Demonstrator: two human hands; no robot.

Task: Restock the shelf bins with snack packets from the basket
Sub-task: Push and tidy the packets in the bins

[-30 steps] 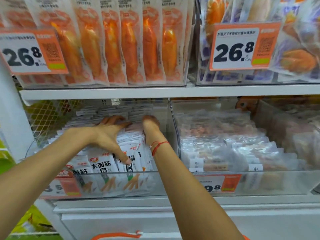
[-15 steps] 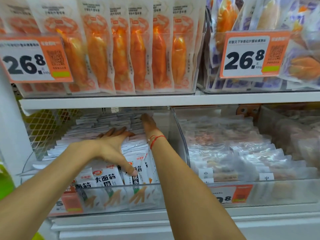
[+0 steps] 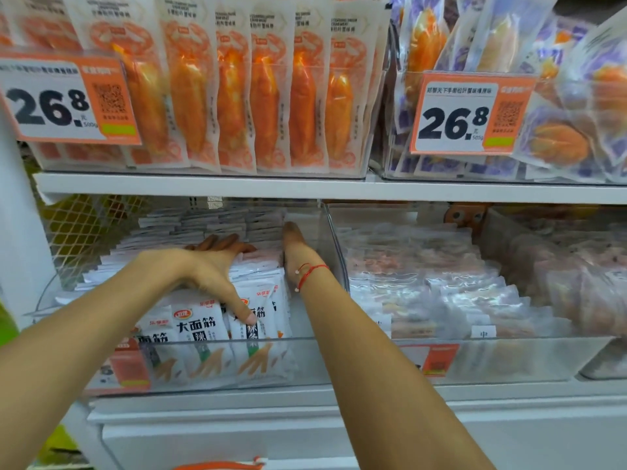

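Note:
A clear plastic shelf bin on the lower shelf holds rows of white snack packets with black lettering. My left hand lies flat on top of the packets, fingers spread and thumb pointing down over the front row. My right hand, with a red string at the wrist, is pushed edge-on into the bin along its right wall, fingers straight and pressed against the side of the packet stack. Neither hand grips a packet. Only an orange handle of the basket shows at the bottom edge.
A second clear bin of pale packets sits to the right. The upper shelf carries orange packets and purple-white packets behind two 26.8 price tags. White mesh closes the left side.
My right hand has slid deeper into the bin along its right wall and straightened. My left hand has stayed flat on the packets. The view has moved closer.

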